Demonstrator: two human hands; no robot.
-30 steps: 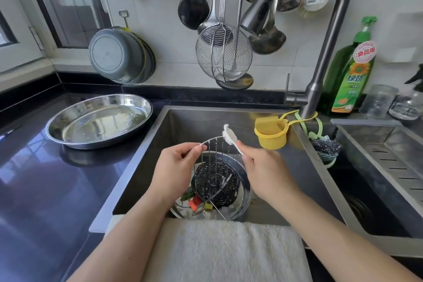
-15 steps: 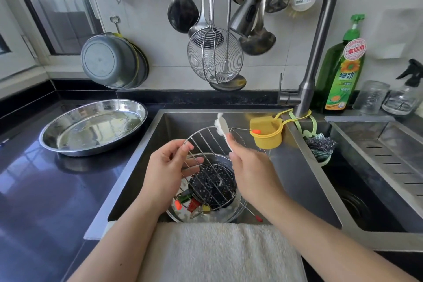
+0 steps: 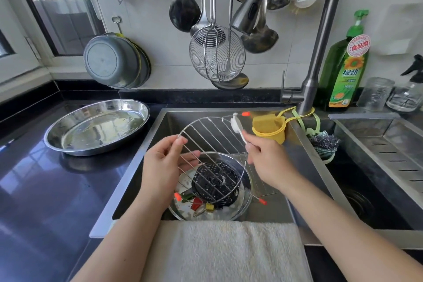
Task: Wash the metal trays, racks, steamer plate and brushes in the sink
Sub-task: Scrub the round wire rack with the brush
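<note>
My left hand [image 3: 163, 165] pinches the left rim of a round wire rack [image 3: 212, 144] and holds it tilted above the sink [image 3: 270, 210]. The rack's thin legs end in orange tips. My right hand [image 3: 267, 160] grips the handle of a small white brush [image 3: 237, 125], whose head rests against the rack's upper right edge. Under the rack, a black perforated steamer plate [image 3: 212, 182] lies in a round metal tray [image 3: 246, 199] with soapy water and some small colourful items. An oval metal tray [image 3: 96, 126] sits on the dark counter at the left.
A tall faucet [image 3: 320, 36] arches over the sink, with a yellow cup [image 3: 270, 130] hung from it and a steel scourer [image 3: 325, 142] beside it. A white towel [image 3: 219, 252] covers the front sink edge. Ladles and a wire skimmer [image 3: 217, 55] hang above. A green soap bottle [image 3: 345, 68] stands at right.
My left hand has raised the wire rack out of the tray and turned it flatter toward me. My right hand has followed it upward with the brush.
</note>
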